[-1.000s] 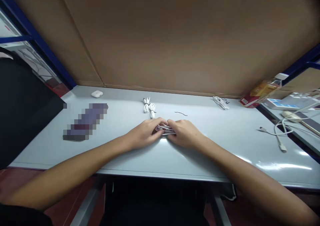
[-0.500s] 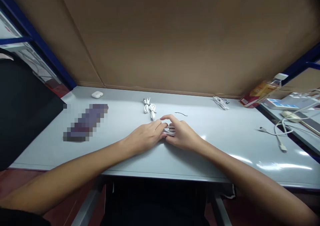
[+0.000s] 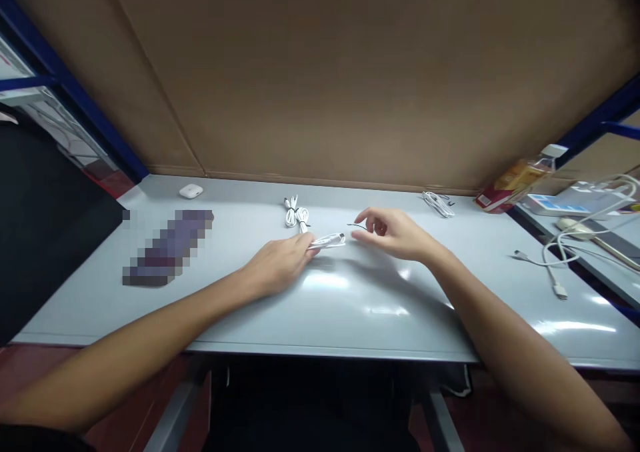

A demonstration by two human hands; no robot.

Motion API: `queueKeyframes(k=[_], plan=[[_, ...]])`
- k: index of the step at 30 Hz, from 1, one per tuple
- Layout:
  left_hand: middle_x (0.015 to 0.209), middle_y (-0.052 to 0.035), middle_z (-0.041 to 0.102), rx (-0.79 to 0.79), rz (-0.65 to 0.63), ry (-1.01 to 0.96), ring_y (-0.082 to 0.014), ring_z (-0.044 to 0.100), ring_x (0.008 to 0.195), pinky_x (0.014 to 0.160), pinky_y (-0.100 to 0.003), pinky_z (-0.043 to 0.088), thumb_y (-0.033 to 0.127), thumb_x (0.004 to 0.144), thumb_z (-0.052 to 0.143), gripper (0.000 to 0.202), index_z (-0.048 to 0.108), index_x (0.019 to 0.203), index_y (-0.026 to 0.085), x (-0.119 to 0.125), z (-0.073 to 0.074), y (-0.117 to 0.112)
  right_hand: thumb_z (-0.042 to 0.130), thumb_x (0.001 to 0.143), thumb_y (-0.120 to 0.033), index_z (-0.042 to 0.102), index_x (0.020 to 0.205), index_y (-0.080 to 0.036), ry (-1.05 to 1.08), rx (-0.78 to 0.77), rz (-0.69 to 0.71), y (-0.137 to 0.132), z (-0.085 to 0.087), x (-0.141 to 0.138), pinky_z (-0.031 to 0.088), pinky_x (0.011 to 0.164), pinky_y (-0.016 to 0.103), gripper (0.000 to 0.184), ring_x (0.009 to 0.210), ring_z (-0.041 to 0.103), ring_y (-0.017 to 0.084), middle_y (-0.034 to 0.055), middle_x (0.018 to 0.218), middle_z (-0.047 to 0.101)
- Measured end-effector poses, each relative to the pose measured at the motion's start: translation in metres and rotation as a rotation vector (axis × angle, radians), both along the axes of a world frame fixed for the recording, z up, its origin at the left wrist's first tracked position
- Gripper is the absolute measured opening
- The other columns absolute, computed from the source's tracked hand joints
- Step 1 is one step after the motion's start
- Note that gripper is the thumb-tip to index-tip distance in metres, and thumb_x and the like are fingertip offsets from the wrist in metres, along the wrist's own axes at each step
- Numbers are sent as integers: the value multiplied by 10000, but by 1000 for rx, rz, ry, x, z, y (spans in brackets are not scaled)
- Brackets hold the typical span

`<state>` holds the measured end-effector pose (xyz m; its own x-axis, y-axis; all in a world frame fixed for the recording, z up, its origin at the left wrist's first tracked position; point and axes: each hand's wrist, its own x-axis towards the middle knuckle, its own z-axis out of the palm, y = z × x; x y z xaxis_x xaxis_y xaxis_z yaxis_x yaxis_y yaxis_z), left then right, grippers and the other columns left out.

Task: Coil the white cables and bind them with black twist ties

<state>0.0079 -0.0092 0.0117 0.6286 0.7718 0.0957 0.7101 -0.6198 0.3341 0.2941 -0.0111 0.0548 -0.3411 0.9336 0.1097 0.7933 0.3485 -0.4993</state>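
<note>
My left hand (image 3: 281, 264) rests on the grey table (image 3: 350, 305) and pinches one end of a folded white cable (image 3: 327, 241), which sticks out to the right. To its right, my right hand (image 3: 395, 232) hovers with fingers apart and nothing in them, its fingertips close to a thin black wire tie (image 3: 357, 226) lying on the table. Just behind my left hand lie two bundled white cables (image 3: 297, 213).
A white earbud case (image 3: 191, 190) and a blurred dark object (image 3: 167, 247) lie at the left. Another white cable bundle (image 3: 439, 204) sits at the back right, beside a lying bottle (image 3: 520, 175). A loose white cable (image 3: 550, 269) trails at the right edge. A brown cardboard wall (image 3: 325, 72) backs the table.
Both hands were pressed together on the folded cable. My right hand has let go and moved up and right toward the black tie; my left hand keeps the cable.
</note>
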Motion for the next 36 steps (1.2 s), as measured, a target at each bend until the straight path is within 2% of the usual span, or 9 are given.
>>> queueKeyframes(k=[5,8,12,14,17,21,24,26,36], plan=[[736,-12,578,-149,33,-200,-206,543,630,594,-320,377,435,1068,332,292,423,862,248,0,10,-2,678,874,-461,715,1017,-209,-146,-50,-119,23,-15,35,453,636,318,292,759,648,221,87,953,740],[723,-8,544,-196,44,-249,-198,519,632,593,-322,376,459,1066,337,326,380,822,247,0,12,-3,623,892,-357,721,877,-217,-133,-81,-104,26,-22,37,434,604,314,172,704,631,207,76,885,742],[725,-5,522,-220,61,-288,-189,501,644,602,-323,373,480,1061,343,356,358,796,242,1,11,-1,578,922,-334,684,827,-217,-77,-106,-88,24,-24,25,412,603,316,184,676,588,196,63,839,717],[714,-1,508,-235,90,-315,-183,496,643,601,-319,365,486,1058,342,374,342,777,239,1,9,1,558,954,-386,640,845,-219,26,-107,-99,20,-23,14,410,615,312,216,689,560,187,47,840,683],[729,-4,513,-267,149,-362,-183,501,673,618,-314,372,496,1051,343,386,373,769,234,2,8,5,538,984,-487,570,894,-231,370,-152,-96,8,-20,-10,410,621,292,274,679,508,157,2,807,596],[731,-2,522,-337,205,-415,-183,494,688,642,-318,393,505,1040,343,385,473,816,220,2,9,7,597,974,-529,532,853,-228,781,-420,33,-16,-18,-46,413,632,273,331,650,470,125,-30,748,518],[713,5,488,-368,158,-436,-170,461,660,629,-319,386,455,1042,347,353,415,786,221,1,11,5,648,949,-529,540,797,-215,887,-627,114,-28,-22,-62,419,619,279,364,642,466,123,-20,743,513],[722,3,484,-392,95,-445,-173,456,666,632,-323,385,437,1053,336,341,399,794,224,1,12,2,653,950,-528,544,779,-213,895,-677,131,-30,-26,-67,418,615,287,374,633,463,125,-16,729,515],[781,-17,520,-477,-67,-520,-169,467,734,709,-313,394,593,1082,247,530,494,840,192,3,10,-2,645,964,-481,573,852,-218,829,-641,168,-30,-31,-65,428,622,287,295,620,501,128,-25,697,542]])
